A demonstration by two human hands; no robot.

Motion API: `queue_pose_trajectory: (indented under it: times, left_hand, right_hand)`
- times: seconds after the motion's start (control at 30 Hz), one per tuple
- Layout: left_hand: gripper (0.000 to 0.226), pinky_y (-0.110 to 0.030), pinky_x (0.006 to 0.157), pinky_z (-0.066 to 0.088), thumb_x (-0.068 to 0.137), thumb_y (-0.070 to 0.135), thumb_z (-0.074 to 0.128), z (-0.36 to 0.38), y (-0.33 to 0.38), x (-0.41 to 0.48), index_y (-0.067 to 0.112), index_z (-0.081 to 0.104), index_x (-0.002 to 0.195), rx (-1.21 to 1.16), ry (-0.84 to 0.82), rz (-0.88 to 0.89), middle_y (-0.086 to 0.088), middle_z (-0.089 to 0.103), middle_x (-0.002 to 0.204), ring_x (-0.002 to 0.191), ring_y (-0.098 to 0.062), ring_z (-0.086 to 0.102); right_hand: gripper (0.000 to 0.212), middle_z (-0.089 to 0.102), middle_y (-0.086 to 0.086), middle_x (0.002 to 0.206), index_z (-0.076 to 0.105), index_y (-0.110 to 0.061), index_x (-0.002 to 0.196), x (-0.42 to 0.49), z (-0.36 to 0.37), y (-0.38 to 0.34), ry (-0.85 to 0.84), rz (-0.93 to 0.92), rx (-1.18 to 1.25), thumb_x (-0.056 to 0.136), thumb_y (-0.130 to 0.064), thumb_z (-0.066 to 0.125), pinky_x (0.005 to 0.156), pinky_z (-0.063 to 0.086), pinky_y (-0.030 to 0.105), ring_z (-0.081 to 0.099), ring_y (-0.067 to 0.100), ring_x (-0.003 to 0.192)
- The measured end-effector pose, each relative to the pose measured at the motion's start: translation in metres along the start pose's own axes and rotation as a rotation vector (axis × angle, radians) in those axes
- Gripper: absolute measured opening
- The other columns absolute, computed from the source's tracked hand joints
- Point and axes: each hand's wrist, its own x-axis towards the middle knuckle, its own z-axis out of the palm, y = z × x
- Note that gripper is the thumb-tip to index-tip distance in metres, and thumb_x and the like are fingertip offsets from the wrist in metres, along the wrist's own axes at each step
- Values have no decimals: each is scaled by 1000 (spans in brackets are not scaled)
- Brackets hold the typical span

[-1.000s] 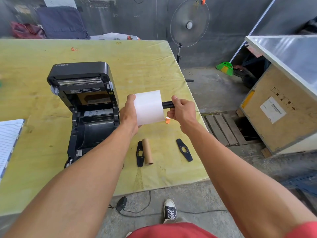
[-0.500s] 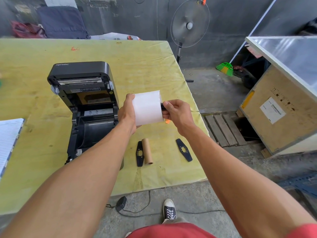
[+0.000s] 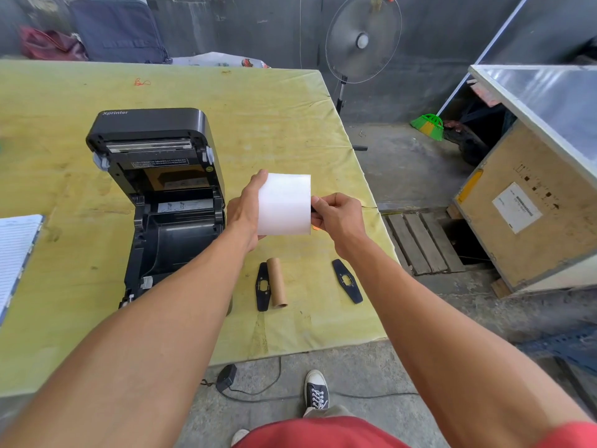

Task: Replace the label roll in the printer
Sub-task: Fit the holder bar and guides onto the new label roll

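Observation:
A white label roll (image 3: 284, 204) is held in the air just right of the black printer (image 3: 161, 195), whose lid stands open over an empty roll bay. My left hand (image 3: 245, 210) grips the roll's left end. My right hand (image 3: 337, 215) is closed on a black spindle at the roll's right end; only a sliver of the spindle shows. On the table below lie an empty brown cardboard core (image 3: 277, 283) and two flat black roll guides, the left guide (image 3: 262, 287) touching the core, the right guide (image 3: 347, 281) apart.
The yellow table (image 3: 284, 124) ends close to my right hand. A lined notepad (image 3: 16, 253) lies at the left edge. A standing fan (image 3: 361, 40), a wooden crate (image 3: 529, 202), a pallet (image 3: 420, 240) and a power adapter (image 3: 226, 378) with its cable are on the floor.
My right hand has pushed the black spindle leftward into the roll, so its exposed length has shrunk to almost nothing. My left hand keeps holding the roll in place.

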Motion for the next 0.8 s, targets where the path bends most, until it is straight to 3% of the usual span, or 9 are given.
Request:
queue_pose_trajectory:
  times: [0.2,0.3,0.4,0.57,0.6,0.67,0.73,0.8]
  left_hand:
    - [51,-35,72,58,73,59,73,-2,-3,6,21,66,106,3,-84,3,-8,74,104,87,-29,73]
    - [52,-42,81,58,72,63,74,-1,-8,9,18,67,98,34,-88,24,-8,75,100,89,-30,73]
    - [44,-37,73,58,74,57,77,2,-12,11,17,66,87,30,-12,40,-7,73,93,82,-26,72]
    - [44,-38,68,60,68,52,82,1,-15,16,16,65,87,-60,45,-11,-11,74,101,87,-31,74]
    - [44,-34,63,59,69,51,81,0,-16,17,16,65,89,-72,43,-21,-10,74,100,84,-29,73]
    - [41,-30,58,56,71,49,81,-1,-16,17,16,63,89,-95,40,-34,-9,72,98,79,-27,72]
    - [40,-31,60,56,72,47,81,-1,-15,18,16,63,88,-112,41,-43,-9,72,97,78,-27,71]
    - [38,-32,62,57,73,46,81,-2,-13,20,16,62,87,-124,43,-50,-9,72,96,78,-28,71]
  right_hand:
    - [15,70,10,81,63,-2,83,3,-2,0,-13,7,14,93,-12,69,76,62,35,69,18,70]
    - [16,69,9,79,62,-1,84,7,-3,0,-13,19,24,93,-12,70,78,63,36,68,19,70]
    - [17,70,11,80,62,1,88,10,-3,2,-34,50,25,92,-14,71,79,63,37,69,21,72]
    - [36,70,18,87,63,4,100,18,-5,2,-57,144,98,96,-32,66,75,63,36,71,25,75]
    - [38,70,17,86,64,3,100,21,-6,6,-16,153,24,97,-35,63,76,64,38,71,26,74]
    - [33,68,14,78,64,-2,91,27,-13,20,49,124,-400,96,-35,63,75,62,43,69,30,72]
    - [23,63,11,79,58,-7,85,23,-20,36,-44,142,-900,88,-27,68,66,53,36,61,32,73]
    - [36,58,10,91,48,-10,97,11,-25,50,-221,260,-1179,80,-25,76,65,45,34,58,30,83]
